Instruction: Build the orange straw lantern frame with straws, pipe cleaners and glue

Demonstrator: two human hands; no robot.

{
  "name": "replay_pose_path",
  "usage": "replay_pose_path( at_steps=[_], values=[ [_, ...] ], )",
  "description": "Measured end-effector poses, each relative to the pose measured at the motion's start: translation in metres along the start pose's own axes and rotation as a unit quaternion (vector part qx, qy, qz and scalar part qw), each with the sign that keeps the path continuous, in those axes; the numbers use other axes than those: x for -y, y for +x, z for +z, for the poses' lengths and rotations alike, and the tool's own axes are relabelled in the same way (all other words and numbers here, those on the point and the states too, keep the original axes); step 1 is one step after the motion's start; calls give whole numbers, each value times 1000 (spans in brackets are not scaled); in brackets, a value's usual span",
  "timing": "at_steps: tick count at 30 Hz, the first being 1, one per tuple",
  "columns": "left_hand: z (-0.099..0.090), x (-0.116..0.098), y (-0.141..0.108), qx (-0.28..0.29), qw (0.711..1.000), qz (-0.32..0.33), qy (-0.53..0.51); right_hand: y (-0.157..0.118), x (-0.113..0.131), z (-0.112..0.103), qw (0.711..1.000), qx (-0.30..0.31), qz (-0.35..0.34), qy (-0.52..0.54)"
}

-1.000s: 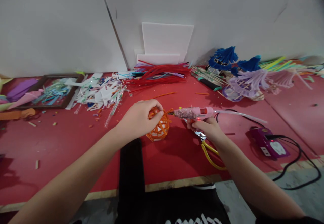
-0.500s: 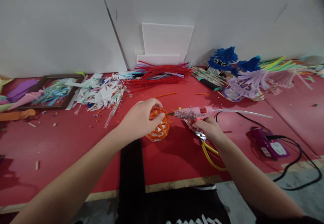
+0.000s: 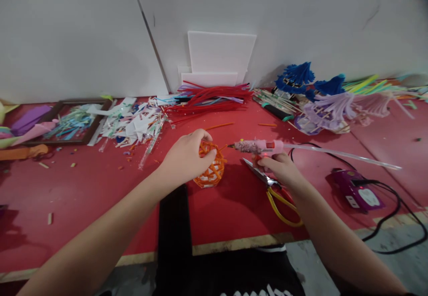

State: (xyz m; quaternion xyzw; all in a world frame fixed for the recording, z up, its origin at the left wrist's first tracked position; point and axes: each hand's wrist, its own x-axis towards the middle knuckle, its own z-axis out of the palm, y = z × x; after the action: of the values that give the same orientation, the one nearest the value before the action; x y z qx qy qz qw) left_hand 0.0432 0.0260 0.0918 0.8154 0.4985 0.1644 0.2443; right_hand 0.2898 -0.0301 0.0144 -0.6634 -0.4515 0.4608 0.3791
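My left hand [image 3: 192,155] is closed around the upper left side of an orange openwork ball [image 3: 214,171], with white showing through its strips. The ball rests on the red table [image 3: 220,215]. In my right hand [image 3: 277,164] is a pink glue gun [image 3: 257,146], its nozzle pointing left and a small gap away from the ball's orange strips. A long clear glue stick [image 3: 344,154] sticks out of the gun's back. Below my right hand lie scissors with yellow handles [image 3: 282,215], blades pointing up and left.
Behind are red stems [image 3: 210,97] and white boards [image 3: 220,53]. Paper scraps [image 3: 137,124] and a brown frame [image 3: 83,137] lie left. Blue and lilac pleated pieces [image 3: 329,108] stand right, near a purple power box [image 3: 357,191] with black cables. A black strip [image 3: 174,220] crosses the front edge.
The glue gun has moved slightly right with my right hand, away from the ball. More of the scissors shows, and the glue stick reaches farther right. My left hand is nearly unmoved.
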Motion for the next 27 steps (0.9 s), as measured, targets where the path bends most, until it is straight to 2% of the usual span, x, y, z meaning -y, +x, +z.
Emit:
replay_pose_path(
  at_steps=[3, 7, 13, 15, 17, 20, 22, 25, 27],
  values=[
    [0, 1, 0, 5, 1000, -12, -17, 5, -6, -11, 999, -15, 8, -30],
    [-3, 3, -1, -8, 997, -20, -75, 14, -17, -27, 994, -53, -14, -94],
    [-5, 23, -13, -27, 984, -54, -166, 24, -34, -42, 959, -96, -63, -259],
    [-2, 34, -21, -12, 977, -33, -212, 25, -36, -41, 942, -115, -81, -303],
    [4, 46, -29, 16, 965, 20, -262, 21, -37, -38, 924, -149, -102, -336],
    [17, 61, -39, 51, 948, 65, -307, 2, -35, -34, 902, -186, -130, -368],
    [27, 67, -45, 61, 941, 50, -329, -20, -36, -34, 896, -162, -137, -389],
    [43, 71, -53, 63, 941, 21, -332, -61, -47, -35, 882, -41, -147, -447],
    [51, 71, -56, 41, 949, 24, -312, -84, -58, -36, 868, -17, -168, -466]
  ],
)
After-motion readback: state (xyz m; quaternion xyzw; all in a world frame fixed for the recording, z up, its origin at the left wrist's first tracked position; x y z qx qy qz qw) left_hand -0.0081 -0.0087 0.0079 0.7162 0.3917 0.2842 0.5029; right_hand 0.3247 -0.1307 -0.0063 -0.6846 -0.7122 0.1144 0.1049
